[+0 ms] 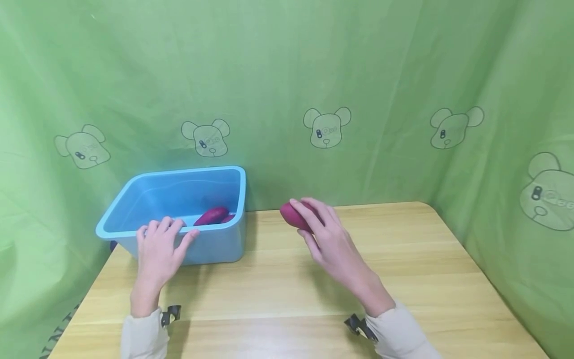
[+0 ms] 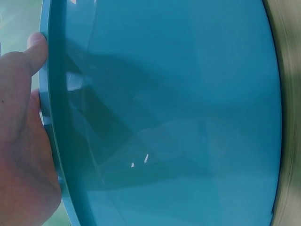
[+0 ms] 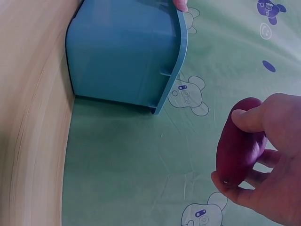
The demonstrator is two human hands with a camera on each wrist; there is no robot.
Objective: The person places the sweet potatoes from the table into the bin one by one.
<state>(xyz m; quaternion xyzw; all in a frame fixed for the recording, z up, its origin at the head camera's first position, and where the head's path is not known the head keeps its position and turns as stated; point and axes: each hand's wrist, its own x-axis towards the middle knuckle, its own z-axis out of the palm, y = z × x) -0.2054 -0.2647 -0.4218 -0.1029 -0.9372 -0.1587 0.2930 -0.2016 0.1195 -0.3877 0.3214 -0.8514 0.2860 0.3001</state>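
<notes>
A blue plastic bin [image 1: 215, 244] stands at the back left of the table, and its outer wall [image 2: 188, 94] fills most of the left wrist view. My left hand [image 1: 159, 249] holds the bin's near rim, fingers bent over it and the thumb lying along it; the fingertips are hidden inside. Purple-red sweet potatoes [image 1: 212, 216] lie in the bin at its right side, partly covered by the near wall. Right of the bin, my right hand [image 1: 332, 239] grips another purple-red sweet potato [image 3: 237, 146] between thumb and fingers, above the table.
The light wooden table [image 1: 278, 294] extends to the right of the bin and in front of it. A green curtain [image 1: 278, 65] with printed bear heads hangs close behind and at both sides. A small dark object [image 1: 113, 245] peeks out beside the bin's left side.
</notes>
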